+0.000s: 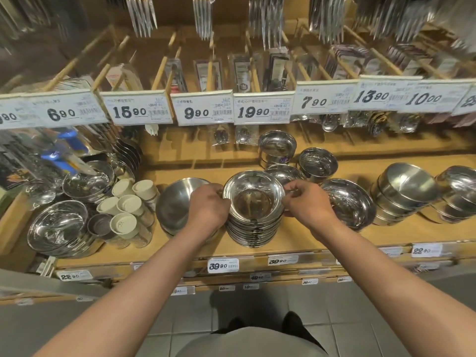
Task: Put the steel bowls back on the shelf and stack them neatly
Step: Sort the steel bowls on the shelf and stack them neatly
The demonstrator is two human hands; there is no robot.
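We see both hands at a tall stack of steel bowls (253, 222) that stands on the wooden shelf (296, 240), near its front edge and about in the middle of the view. The left hand (210, 206) grips the left side of the stack just under the top bowl (253, 194), its fingers curled round the rims. The right hand (307, 200) meets the right side, its fingers (292, 188) bent and pinching the rim of the top bowl. The top bowl sits nested in the stack, tilted a little toward us.

Just left of the stack, partly behind the left hand, lies a larger matte bowl (175, 204). To the right a wide shiny bowl (347, 202) leans on the shelf, with further stacked bowls (401, 194) beyond it. Behind the stack stand smaller bowls (277, 148). Pale cups (126, 202) cluster on the left. Price tags (203, 110) hang in a row above the shelf.
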